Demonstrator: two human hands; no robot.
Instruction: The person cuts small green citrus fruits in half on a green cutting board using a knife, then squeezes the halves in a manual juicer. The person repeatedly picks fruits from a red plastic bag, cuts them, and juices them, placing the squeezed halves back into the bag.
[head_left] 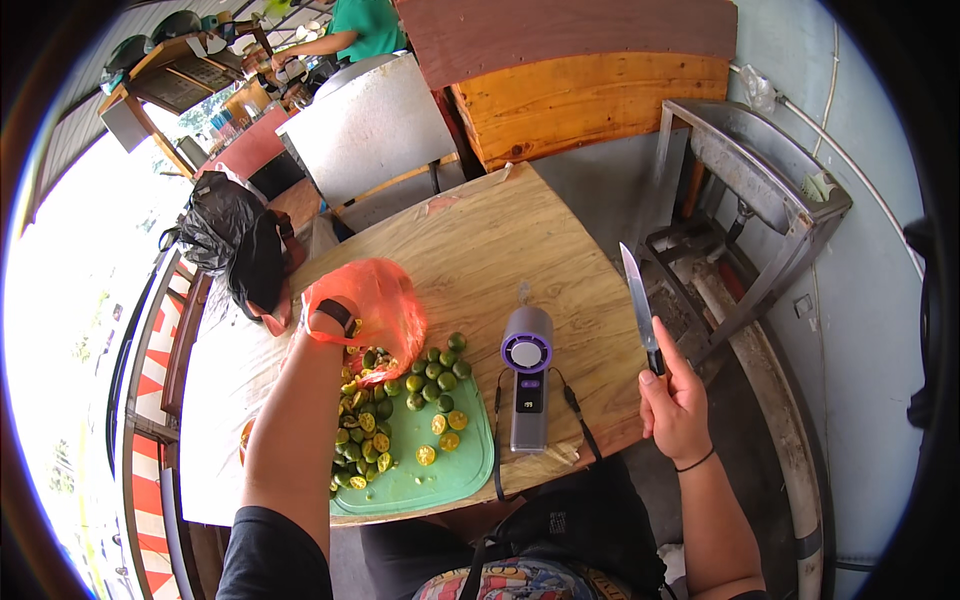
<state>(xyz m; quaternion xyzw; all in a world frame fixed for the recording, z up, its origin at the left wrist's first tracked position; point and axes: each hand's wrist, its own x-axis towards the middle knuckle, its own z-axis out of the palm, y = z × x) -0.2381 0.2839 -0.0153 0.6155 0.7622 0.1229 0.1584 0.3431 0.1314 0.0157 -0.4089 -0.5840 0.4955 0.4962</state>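
My right hand (677, 400) is raised beyond the table's right edge, closed round the black handle of a knife (638, 295). Its blade points up and away, and my index finger lies along it. My left arm, with a dark watch at the wrist, reaches into a thin red plastic bag (390, 295); the fingers of my left hand (326, 322) are hidden. Just below the bag lies a green cutting board (465, 488). Whole green calamansi limes (446, 382) sit at its upper right, cut halves (427, 456) near its middle, and a mixed heap at its left.
A grey and purple handheld fan (528, 390) with a strap lies right of the board on the wooden table (480, 230). Black plastic bags (230, 235) stand at the far left. A metal sink (750, 165) is at the right wall. Another person (365, 25) works behind.
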